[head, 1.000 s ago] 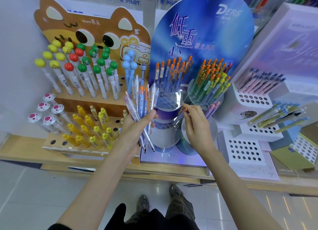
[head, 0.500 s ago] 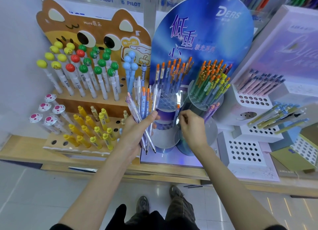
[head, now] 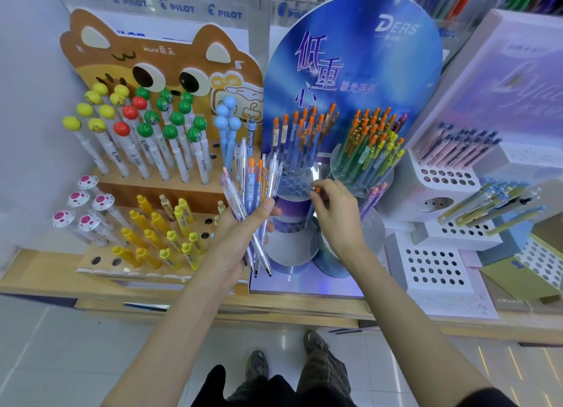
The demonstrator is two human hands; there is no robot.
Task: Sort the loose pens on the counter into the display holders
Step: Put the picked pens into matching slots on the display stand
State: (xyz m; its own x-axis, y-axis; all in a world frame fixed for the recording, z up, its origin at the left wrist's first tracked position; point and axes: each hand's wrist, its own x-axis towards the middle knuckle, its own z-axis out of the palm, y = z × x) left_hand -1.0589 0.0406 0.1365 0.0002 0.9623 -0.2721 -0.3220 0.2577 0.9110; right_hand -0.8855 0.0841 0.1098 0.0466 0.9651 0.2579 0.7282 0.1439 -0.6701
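r hand [head: 338,216] pinches slim orange-topped plastic pen [head: 317,190] near its top, l hand [head: 240,234] grips fanned bunch of thin pens [head: 254,184] mid-barrel; light, stiff, prob slick.

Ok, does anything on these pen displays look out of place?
One plain grey-blue pen stands beside the blue ball-topped pens in the brown animal display; it has no ball top, so it looks misfiled.

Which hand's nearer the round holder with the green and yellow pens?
Right. The right hand sits just below that round holder, pinching an orange-tipped pen. The left hand is further left, gripping a bundle of pens.
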